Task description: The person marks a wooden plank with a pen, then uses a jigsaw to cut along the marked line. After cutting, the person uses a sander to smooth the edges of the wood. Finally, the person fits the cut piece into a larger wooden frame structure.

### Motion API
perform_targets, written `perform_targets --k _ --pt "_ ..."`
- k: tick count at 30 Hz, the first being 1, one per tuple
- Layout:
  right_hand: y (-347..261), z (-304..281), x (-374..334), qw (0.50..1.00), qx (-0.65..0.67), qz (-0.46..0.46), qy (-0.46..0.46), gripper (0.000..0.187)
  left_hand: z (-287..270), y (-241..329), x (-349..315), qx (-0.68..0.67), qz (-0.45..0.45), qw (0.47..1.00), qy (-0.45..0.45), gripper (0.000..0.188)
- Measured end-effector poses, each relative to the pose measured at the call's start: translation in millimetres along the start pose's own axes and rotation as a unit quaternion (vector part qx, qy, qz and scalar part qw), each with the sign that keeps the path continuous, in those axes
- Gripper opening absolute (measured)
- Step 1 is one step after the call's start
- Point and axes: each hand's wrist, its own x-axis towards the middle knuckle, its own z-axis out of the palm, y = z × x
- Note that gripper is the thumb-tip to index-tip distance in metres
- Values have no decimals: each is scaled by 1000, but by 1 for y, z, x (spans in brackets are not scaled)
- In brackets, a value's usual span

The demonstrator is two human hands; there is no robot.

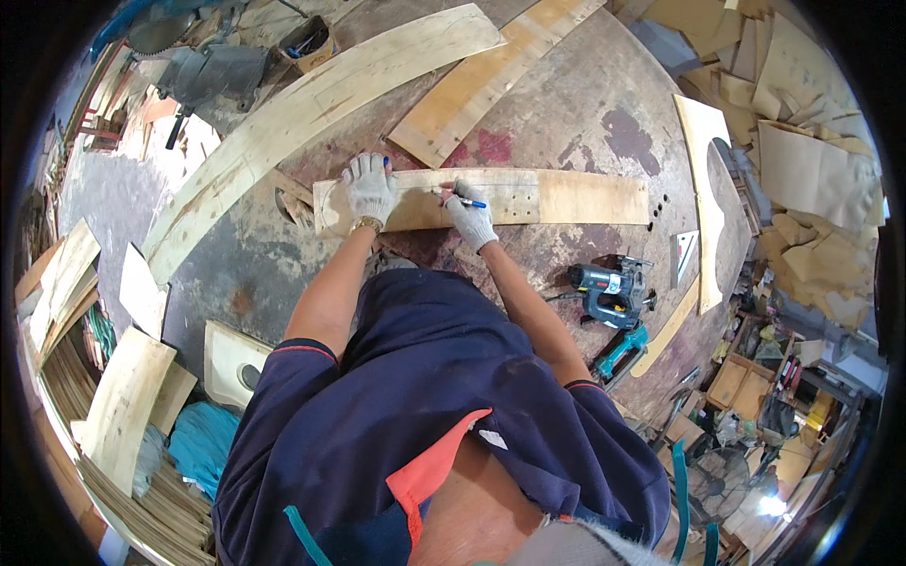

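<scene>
A wooden board point(595, 197) with a slightly curved upper edge lies crosswise in front of me. My left hand point(371, 191), in a pale knit glove, rests on the board's left part with its fingers spread. A small blue spot shows beside those fingers, too small to name. My right hand point(470, 221), gloved too but with bare fingertips showing, is closed round a blue and white pen point(471, 203). The pen's tip end points left, low over the board's middle; I cannot tell whether it touches. Several small dark holes show in the wood right of that hand.
Right of me lie a jigsaw point(604, 288), a teal power tool point(623, 351) and a triangular square point(683, 257). Long curved plywood point(311, 108) and a straight plank point(486, 85) lie beyond the board. A cut-out panel point(700, 189) stands farther right, near scrap sheets point(812, 170).
</scene>
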Motion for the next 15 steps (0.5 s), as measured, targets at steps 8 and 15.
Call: perform_targets --k 8,15 --pt "-9 3 7 967 -250 -45 5 18 0 2 4 -15 2 1000 16 33" --pt "-18 10 -2 955 -291 -57 -19 21 -8 6 -2 -22 -2 999 25 26"
